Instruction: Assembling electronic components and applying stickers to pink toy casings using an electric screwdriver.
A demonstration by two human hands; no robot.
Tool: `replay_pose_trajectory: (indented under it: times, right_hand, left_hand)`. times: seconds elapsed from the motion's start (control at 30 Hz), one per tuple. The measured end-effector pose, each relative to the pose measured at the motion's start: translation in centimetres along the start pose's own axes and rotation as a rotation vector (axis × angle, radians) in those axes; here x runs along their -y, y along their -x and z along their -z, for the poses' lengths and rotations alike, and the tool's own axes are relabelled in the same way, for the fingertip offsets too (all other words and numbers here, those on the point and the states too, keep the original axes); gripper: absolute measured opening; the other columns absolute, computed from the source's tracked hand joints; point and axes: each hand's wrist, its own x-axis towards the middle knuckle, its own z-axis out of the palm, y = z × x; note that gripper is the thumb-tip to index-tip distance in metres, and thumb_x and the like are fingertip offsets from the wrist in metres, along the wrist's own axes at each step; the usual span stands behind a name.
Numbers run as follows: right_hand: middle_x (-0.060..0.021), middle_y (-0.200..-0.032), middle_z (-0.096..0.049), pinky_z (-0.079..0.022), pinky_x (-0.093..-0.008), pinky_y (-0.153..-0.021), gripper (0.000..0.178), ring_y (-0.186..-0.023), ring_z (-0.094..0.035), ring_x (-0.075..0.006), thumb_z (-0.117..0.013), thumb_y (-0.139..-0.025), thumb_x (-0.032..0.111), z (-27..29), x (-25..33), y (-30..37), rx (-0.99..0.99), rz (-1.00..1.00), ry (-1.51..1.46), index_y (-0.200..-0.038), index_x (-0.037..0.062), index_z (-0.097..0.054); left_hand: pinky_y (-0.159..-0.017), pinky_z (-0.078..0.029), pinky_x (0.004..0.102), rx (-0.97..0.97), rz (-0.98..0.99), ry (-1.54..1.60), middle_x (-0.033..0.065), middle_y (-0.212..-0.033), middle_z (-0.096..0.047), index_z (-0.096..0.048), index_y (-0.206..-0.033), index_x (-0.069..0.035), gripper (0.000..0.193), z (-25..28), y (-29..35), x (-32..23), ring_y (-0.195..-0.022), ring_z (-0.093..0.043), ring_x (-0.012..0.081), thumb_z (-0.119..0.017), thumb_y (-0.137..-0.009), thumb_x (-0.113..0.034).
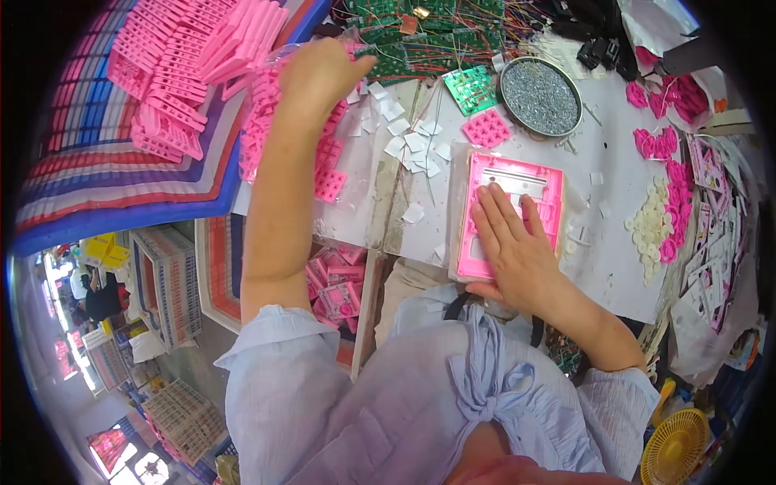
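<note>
My right hand (515,255) lies flat with its fingers spread on a pink plastic casing (472,263), which sits on a pale block on the worktable. My left hand (322,74) reaches to a clear plastic bag (352,153) of small pink parts at the far left; its thumb sticks out to the right and the other fingers are hidden. Beyond the casing lie a pink rubber keypad (487,128) and a green circuit board (470,90). A round metal dish (579,121) full of small screws stands beside them. White squares (416,143) are scattered left of the casing.
Pink casings (174,85) are heaped on a striped crate with a blue rim (137,229) at the left. Wired green boards (436,40) lie at the back. White discs (649,220), pink pieces (677,182) and printed parts (711,234) line the right side.
</note>
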Motion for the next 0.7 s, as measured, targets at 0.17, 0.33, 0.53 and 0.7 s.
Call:
replay_pose_trajectory:
  times: [0.17, 0.33, 0.53, 0.7]
  right_hand:
    - [-0.0235, -0.158, -0.029, -0.02, -0.0593, -0.118, 0.108, -0.151, -0.021, -0.0368, -0.078, -0.069, 0.056, 0.1, -0.1, 0.2, -0.017, -0.013, -0.003, -0.147, -0.0073, -0.037]
    - [-0.0236, -0.157, -0.03, -0.021, -0.0592, -0.117, 0.107, -0.15, -0.022, -0.0368, -0.079, -0.069, 0.054, 0.1, -0.1, 0.2, -0.044, 0.007, -0.022, -0.147, -0.0073, -0.038]
    - [-0.0228, -0.153, -0.035, -0.025, -0.0569, -0.115, 0.1, -0.147, -0.026, -0.0376, -0.079, -0.071, 0.052, 0.6, -0.8, 0.6, -0.165, 0.047, -0.142, -0.145, -0.0037, -0.041]
    - [-0.0166, -0.129, -0.06, -0.04, -0.0426, -0.105, 0.071, -0.124, -0.054, -0.0297, -0.076, -0.08, 0.039, 3.1, -3.2, 0.2, -0.453, 0.05, -0.895, -0.136, 0.0012, -0.053]
  left_hand:
    - [-0.077, -0.055, 0.048, -0.062, 0.12, 0.143, 0.0201, -0.097, -0.073, -0.073, -0.104, -0.004, 0.058, -4.2, -1.6, -1.6, -0.091, -0.07, 0.0384, -0.072, -0.077, -0.055]
    - [-0.074, -0.055, 0.0486, -0.264, 0.071, 0.267, 0.0152, -0.092, -0.073, -0.075, -0.094, -0.009, 0.038, -5.3, -1.4, -2.1, -0.088, -0.07, 0.0362, -0.071, -0.079, -0.044]
    - [-0.059, -0.046, 0.0456, -0.589, -0.132, 0.332, 0.0114, -0.074, -0.064, -0.063, -0.074, -0.006, 0.021, -3.6, 1.9, -4.9, -0.07, -0.062, 0.035, -0.07, -0.083, -0.024]
    - [-0.055, -0.041, 0.0364, -0.883, -0.838, 0.414, 0.0056, -0.073, -0.061, -0.051, -0.068, -0.008, 0.024, -1.4, 10.9, -6.2, -0.062, -0.056, 0.0247, -0.074, -0.072, -0.005]
